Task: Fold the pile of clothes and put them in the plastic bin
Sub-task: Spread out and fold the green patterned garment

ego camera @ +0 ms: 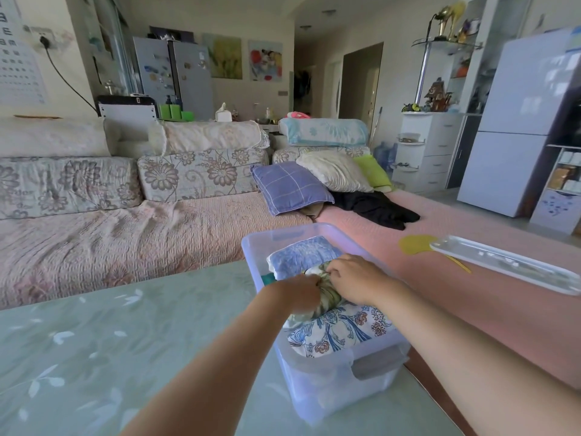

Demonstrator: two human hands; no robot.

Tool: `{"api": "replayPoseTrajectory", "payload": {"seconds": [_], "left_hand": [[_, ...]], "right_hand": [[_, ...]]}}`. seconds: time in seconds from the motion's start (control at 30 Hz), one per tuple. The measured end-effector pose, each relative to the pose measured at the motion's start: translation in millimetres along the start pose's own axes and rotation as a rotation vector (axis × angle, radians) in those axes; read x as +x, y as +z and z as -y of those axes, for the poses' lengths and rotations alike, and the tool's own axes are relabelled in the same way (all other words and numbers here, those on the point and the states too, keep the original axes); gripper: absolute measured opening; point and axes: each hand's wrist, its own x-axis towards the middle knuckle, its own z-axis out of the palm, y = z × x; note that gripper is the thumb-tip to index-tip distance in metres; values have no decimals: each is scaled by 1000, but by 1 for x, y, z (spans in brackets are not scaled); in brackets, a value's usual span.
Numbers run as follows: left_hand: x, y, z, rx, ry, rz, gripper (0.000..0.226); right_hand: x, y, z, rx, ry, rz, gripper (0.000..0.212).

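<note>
The clear plastic bin (317,369) stands at the right edge of the table (94,357), beside the sofa (125,240). It holds a folded blue patterned garment (301,254) at the far end and a white floral garment (339,330) at the near end. Between them lies a green-striped garment (328,302). The left hand (298,292) and right hand (355,278) both pinch this garment, fingers curled. No legible labels on the bin.

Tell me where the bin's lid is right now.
The lid lies flat on the pink cover at the right of the head view, beyond the bin, partly over a yellow swatter.
</note>
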Motion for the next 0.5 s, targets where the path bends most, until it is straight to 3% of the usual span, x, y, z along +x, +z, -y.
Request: {"api": "replayPoseTrajectory", "payload": {"seconds": [0.1,0.2,0.5], "left_hand": [[-1,8,-5,7,-59,-92,57],[1,23,-6,49,-98,-51,74],[-4,15,-7,8,-126,66,75]], "right_hand": [[6,13,1,-7,21,89,52],[7,21,-5,54,111,200,62],[8,26,-8,62,194,296,68]]}}
